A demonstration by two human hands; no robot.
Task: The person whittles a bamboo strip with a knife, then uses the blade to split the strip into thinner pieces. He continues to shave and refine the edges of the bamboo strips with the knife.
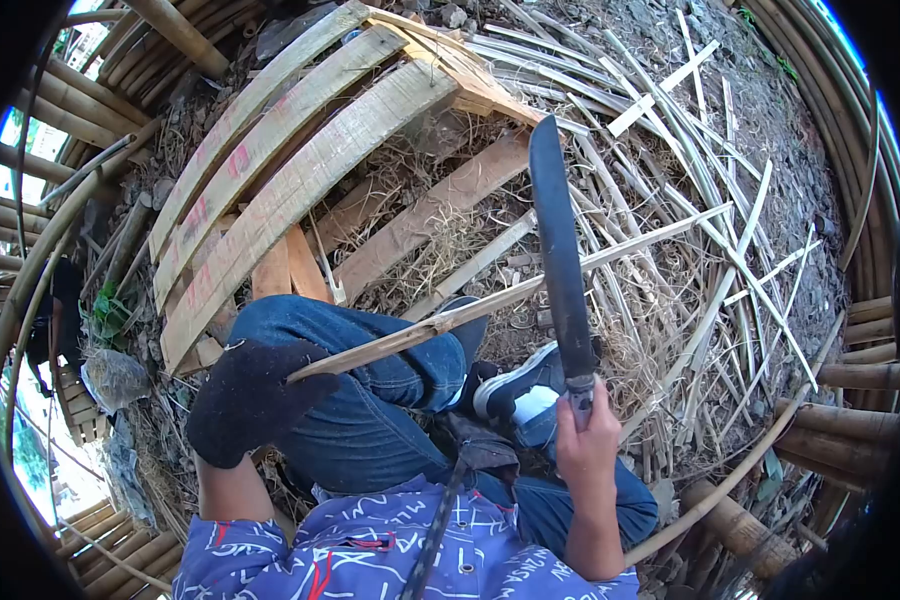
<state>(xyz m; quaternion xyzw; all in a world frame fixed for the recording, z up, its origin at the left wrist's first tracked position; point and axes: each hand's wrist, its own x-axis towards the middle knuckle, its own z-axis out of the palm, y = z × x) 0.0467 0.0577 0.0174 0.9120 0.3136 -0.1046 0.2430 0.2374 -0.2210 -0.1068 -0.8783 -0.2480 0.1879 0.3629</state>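
My left hand [260, 395], in a dark glove or cloth covering, is closed round the near end of a long split bamboo strip [515, 292]. The strip slants up to the right, across my bent knee and out over the ground. In my bare right hand [587, 440] is the handle of a machete [560, 235]. Its long dark blade points away from me, nearly upright in view, and overlaps the strip about midway along. The strip's pale face shows a darker node near my knee.
A slatted wooden pallet [300, 190] lies at the upper left. Split bamboo strips [740, 260] are strewn across the ground on the right, among curled shavings [455, 240]. Bamboo poles [840, 440] stand or lie at both sides. My shoe [515, 385] rests between hands.
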